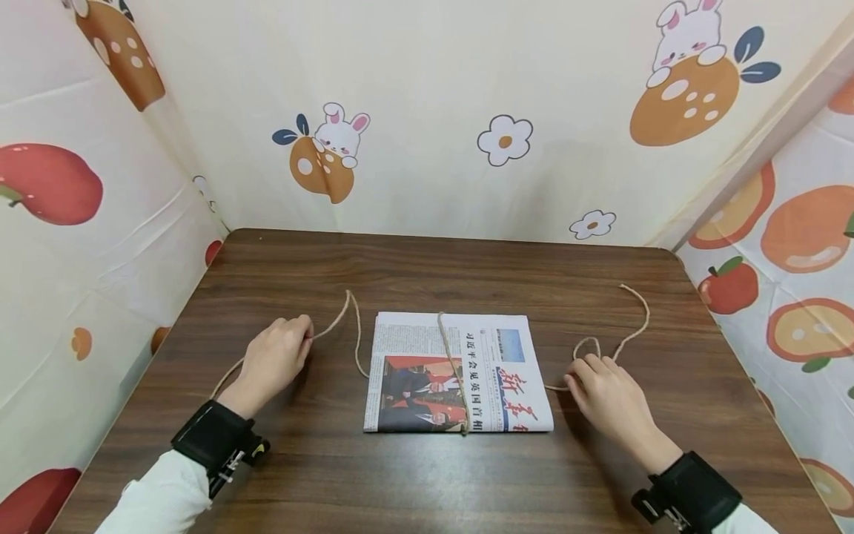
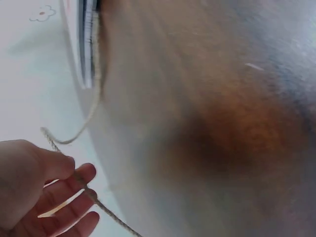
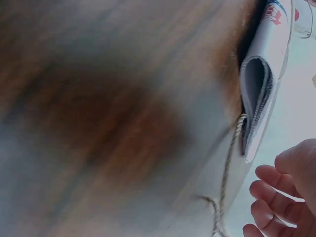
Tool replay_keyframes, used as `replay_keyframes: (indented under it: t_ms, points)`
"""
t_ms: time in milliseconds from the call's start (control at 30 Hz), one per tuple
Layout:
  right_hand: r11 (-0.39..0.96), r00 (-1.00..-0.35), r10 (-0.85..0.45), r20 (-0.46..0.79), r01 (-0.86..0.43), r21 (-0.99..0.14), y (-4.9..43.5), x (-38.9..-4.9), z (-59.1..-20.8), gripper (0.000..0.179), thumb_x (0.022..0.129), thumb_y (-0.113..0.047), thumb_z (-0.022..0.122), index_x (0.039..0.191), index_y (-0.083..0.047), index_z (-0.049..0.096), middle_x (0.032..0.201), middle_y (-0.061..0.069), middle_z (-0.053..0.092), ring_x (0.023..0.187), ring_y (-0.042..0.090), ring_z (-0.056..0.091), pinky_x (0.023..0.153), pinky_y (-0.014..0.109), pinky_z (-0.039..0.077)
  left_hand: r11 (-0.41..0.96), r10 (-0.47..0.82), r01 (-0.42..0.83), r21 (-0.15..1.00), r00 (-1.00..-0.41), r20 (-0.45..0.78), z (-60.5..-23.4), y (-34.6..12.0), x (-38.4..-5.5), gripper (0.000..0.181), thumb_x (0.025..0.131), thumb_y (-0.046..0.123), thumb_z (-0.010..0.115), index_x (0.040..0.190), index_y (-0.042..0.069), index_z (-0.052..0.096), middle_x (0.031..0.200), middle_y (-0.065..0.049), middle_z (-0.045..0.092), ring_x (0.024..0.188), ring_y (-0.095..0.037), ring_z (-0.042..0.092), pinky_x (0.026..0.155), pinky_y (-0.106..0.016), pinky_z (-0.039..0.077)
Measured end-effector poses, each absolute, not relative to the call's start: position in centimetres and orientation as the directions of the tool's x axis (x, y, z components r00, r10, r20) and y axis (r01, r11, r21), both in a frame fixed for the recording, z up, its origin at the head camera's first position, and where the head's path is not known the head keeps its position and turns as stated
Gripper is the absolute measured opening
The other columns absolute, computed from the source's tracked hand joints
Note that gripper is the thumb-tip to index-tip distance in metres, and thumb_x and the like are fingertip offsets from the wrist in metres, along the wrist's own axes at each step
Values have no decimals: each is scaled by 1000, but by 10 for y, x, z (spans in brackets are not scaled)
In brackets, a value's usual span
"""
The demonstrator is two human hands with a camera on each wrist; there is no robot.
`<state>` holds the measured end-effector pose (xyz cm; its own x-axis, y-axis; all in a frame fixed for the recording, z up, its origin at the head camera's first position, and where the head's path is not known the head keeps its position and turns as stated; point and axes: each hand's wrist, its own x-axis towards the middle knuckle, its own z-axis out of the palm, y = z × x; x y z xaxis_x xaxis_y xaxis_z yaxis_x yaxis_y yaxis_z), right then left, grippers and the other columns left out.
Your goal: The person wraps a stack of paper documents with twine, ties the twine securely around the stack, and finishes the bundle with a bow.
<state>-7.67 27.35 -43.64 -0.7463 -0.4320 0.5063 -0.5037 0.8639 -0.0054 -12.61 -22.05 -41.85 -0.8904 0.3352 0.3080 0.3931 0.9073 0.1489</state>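
A folded newspaper [image 1: 414, 334] lies flat on the table, with twine [image 1: 456, 367] crossing its top from far edge to near edge. On the left, my left hand [image 1: 276, 356] pinches one length of the twine between thumb and fingers, as the left wrist view shows with the twine [image 2: 94, 106] running back to the paper. My right hand [image 1: 610, 400] hovers to the right of the newspaper, close by the other length of twine [image 1: 646, 315]. Its fingers [image 3: 264, 192] are loosely bent in the right wrist view, apart from the twine [image 3: 227, 168] beside them.
Beneath everything is a dark wood-grain table [image 1: 414, 482] with rounded far corners. A pale curtain [image 1: 427, 89] printed with rabbits and flowers hangs behind it, and fruit-printed sheets [image 1: 800, 348] flank both sides. Each wrist wears a black camera band [image 1: 216, 437].
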Motion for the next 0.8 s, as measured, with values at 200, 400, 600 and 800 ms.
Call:
replay_keyframes:
  t_ms: [200,400,600,800]
  points:
    - [855,-759,-437,483,-517,-39,262,-85,-426,4,77,-11,62,77,-7,60,70,3,54,64,22,53,75,44,47,876,356,454,165,-838,415,-396,-212,-125,14,76,-1,69,82,7,59,73,-4,59,67,-21,55,52,-33,44]
    - [821,-727,-502,468,-571,-7,246,-91,-417,5,75,-11,65,76,-9,60,70,1,53,62,19,49,57,34,41,844,399,515,149,-789,467,-376,-198,-123,17,74,-1,70,84,8,61,75,-1,60,70,-20,55,53,-32,44]
    - [792,-717,-549,430,-610,-6,230,-99,-408,6,78,-12,66,79,-10,60,73,0,53,63,16,47,56,31,39,796,454,592,131,-725,518,-362,-180,-123,15,76,-1,69,85,9,61,77,-1,60,71,-19,55,56,-31,44]
    - [778,-722,-561,405,-627,-40,213,-113,-392,6,81,-13,65,82,-11,61,76,-1,54,66,15,47,57,30,40,757,495,639,134,-695,521,-350,-159,-124,13,78,1,69,87,9,63,81,-1,61,74,-17,56,59,-31,47]
